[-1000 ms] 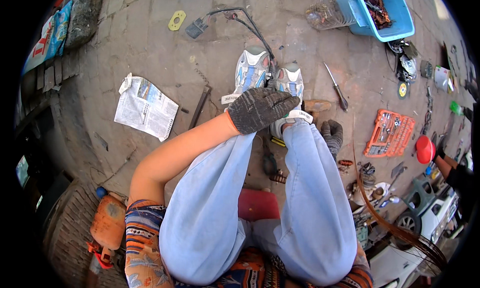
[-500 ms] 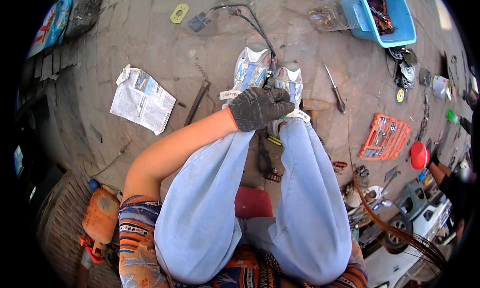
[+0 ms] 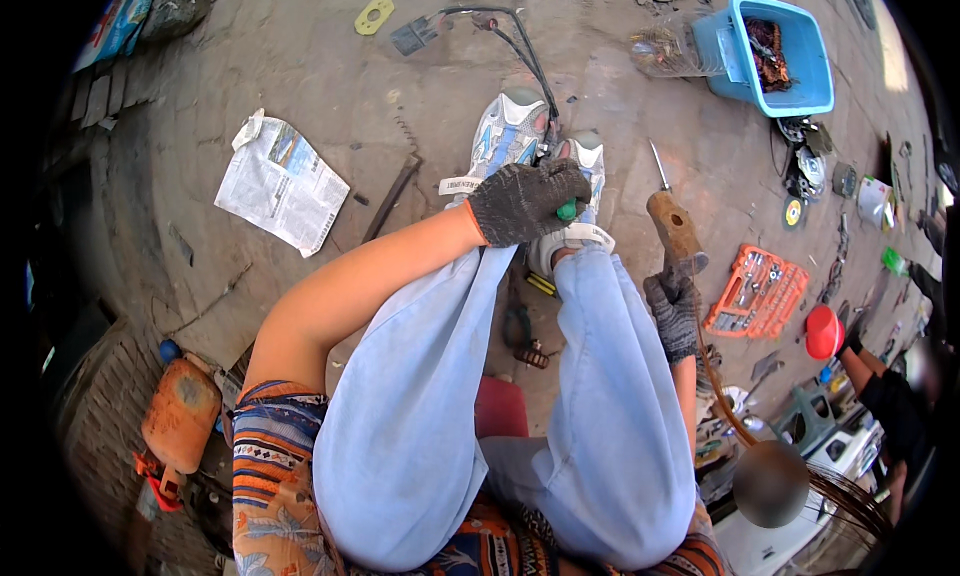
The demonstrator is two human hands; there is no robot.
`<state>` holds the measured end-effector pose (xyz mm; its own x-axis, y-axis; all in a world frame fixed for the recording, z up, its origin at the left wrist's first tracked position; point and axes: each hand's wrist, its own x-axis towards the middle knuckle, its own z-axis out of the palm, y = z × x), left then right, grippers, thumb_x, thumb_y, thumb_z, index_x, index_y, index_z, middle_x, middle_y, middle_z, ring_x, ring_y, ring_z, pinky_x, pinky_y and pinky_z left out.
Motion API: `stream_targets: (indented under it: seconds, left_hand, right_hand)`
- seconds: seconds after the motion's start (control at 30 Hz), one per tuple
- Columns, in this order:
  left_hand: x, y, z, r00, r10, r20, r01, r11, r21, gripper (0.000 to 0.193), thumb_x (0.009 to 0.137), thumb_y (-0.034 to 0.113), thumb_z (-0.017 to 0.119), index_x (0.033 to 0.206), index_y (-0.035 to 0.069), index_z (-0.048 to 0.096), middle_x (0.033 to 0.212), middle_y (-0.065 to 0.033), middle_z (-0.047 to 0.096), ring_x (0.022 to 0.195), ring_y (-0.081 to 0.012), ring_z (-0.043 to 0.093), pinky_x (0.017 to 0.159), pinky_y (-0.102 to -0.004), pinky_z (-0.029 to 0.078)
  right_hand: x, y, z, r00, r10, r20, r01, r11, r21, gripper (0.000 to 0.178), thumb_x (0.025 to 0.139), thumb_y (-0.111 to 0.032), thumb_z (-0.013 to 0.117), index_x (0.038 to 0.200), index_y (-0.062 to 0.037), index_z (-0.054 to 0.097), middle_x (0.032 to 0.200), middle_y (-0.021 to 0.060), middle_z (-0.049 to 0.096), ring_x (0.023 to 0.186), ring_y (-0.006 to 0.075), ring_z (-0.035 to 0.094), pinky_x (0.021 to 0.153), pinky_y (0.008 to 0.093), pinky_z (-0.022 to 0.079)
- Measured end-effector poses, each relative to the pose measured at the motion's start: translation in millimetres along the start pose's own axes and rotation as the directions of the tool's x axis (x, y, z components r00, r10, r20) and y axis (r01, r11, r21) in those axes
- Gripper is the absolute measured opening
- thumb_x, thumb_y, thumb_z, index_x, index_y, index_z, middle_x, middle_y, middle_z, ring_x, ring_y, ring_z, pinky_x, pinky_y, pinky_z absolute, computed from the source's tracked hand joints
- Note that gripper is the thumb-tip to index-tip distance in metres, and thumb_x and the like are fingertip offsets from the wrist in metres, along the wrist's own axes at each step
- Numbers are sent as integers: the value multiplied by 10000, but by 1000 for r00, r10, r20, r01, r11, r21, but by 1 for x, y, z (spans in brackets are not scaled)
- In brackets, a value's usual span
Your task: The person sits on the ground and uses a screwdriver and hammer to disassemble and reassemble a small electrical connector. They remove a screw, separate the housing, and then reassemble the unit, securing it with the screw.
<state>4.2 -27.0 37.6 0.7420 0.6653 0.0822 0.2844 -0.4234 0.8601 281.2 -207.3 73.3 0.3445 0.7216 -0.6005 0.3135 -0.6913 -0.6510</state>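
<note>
In a dark knitted glove, my left hand [image 3: 528, 204] is closed above my shoes. A green end [image 3: 567, 210] of something pokes out of its fist; the rest is hidden. My right hand [image 3: 673, 311], also gloved, grips a hammer [image 3: 673, 224] beside my right knee, with the worn head raised. Between my shoes [image 3: 508, 131] runs a black cable [image 3: 527, 56] with a grey connector [image 3: 413, 36] on its far end. Behind the hammer lies a screwdriver [image 3: 659, 164], its handle covered.
A newspaper sheet [image 3: 283, 188] and a dark metal bar [image 3: 392, 196] lie to the left. On the right are an orange socket set [image 3: 757, 291], a blue bin [image 3: 738, 61] and a cutting disc [image 3: 793, 213]. Another person [image 3: 890, 386] holds a red bowl [image 3: 824, 332] at far right.
My right hand has come into view and lifted the hammer off the ground. My left fist has turned, showing more of the green end. The red bowl has shifted slightly.
</note>
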Motion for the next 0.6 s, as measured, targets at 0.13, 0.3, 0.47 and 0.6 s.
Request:
stream_targets:
  seconds: [0.13,0.3,0.47,0.6]
  left_hand:
    - [4,6,-7,998,37,41,-38,999,25,306,798,244,641,1077,159,547,999,-120,596,769,-336,630,631,-443,496]
    - [12,8,-6,996,85,-20,-86,996,-17,356,747,190,693,1072,157,555,956,-111,608,765,-335,625,664,-420,504]
    - [2,5,-4,997,7,79,-8,1000,18,356,787,227,653,1106,123,535,1062,-122,577,924,-326,612,762,-425,504]
    - [5,4,-3,998,61,33,-59,996,-72,336,791,203,645,1096,114,535,1048,-123,575,920,-322,614,783,-421,498]
  right_hand:
    - [1,-53,-10,985,-23,169,52,985,-168,353,771,-305,743,868,22,648,668,116,626,604,165,559,614,313,463]
    - [-9,-43,-17,932,-285,222,347,877,-333,326,710,-359,692,761,-39,658,678,141,633,636,329,615,612,419,482]
    - [-34,-114,-19,852,-339,399,496,767,-407,304,723,-372,675,699,-71,641,669,127,620,641,335,611,585,400,473]
    - [-22,-122,7,924,-273,269,381,727,-571,276,756,-368,677,735,-96,630,666,139,615,647,348,612,585,416,468]
